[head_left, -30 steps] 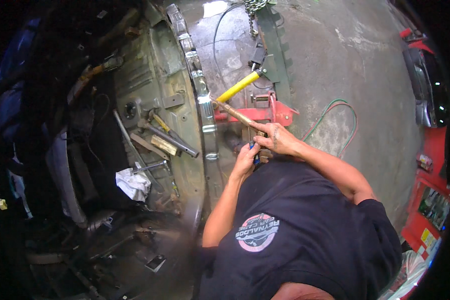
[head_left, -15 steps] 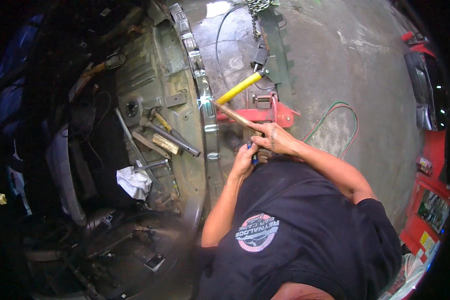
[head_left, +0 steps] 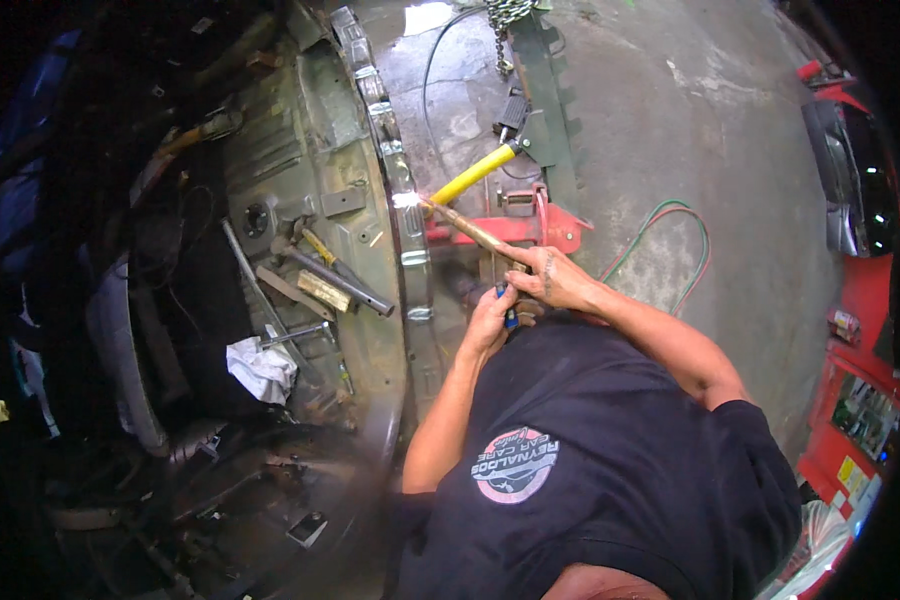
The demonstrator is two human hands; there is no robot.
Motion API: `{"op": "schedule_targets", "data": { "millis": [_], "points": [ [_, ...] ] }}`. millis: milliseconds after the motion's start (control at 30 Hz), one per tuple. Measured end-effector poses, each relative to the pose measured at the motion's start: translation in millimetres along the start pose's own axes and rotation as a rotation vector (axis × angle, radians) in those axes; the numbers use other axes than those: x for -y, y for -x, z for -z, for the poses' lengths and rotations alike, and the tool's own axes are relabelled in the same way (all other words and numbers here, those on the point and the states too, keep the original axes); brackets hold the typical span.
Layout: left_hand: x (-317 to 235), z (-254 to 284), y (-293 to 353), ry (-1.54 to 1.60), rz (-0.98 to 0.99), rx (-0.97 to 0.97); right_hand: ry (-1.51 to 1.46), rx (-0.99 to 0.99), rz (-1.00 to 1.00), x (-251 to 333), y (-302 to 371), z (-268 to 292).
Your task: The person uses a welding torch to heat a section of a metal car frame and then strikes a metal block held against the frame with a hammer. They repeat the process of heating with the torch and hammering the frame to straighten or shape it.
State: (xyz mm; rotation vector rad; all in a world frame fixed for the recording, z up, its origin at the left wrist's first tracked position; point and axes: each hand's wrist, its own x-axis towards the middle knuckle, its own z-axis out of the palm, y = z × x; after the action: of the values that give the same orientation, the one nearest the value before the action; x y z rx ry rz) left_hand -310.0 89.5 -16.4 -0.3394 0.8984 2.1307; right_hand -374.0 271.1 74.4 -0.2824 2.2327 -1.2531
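Note:
My right hand is closed around a long brass-coloured gas torch, its tip angled up to the left. My left hand is closed close below it, on a part with a blue piece showing; how that part joins the torch is hidden by my fingers. At the torch's tip a bright white glow sits on the flange of a car body's sill. Shiny bare-metal patches run along this flange.
On the car floor lie a hammer, a wood block, a ratchet and a white rag. A red floor jack with a yellow bar stands beyond my hands. Green and red hoses loop at right.
The view has shifted slightly, so the car and floor sit a little further left. The blue-white starburst at the torch tip is now a smaller white glow. Both hands keep their grip.

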Motion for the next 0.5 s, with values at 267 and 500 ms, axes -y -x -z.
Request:
{"op": "schedule_targets", "data": {
  "millis": [267,500],
  "points": [
    [-6,-2,6,-0.018,-0.021,-0.059,-0.021,-0.006,0.073,-1,-7,-5],
    [-7,5,9,-0.019,-0.046,-0.081,-0.038,0.008,0.089,-6,-15,-15]
  ]
}}
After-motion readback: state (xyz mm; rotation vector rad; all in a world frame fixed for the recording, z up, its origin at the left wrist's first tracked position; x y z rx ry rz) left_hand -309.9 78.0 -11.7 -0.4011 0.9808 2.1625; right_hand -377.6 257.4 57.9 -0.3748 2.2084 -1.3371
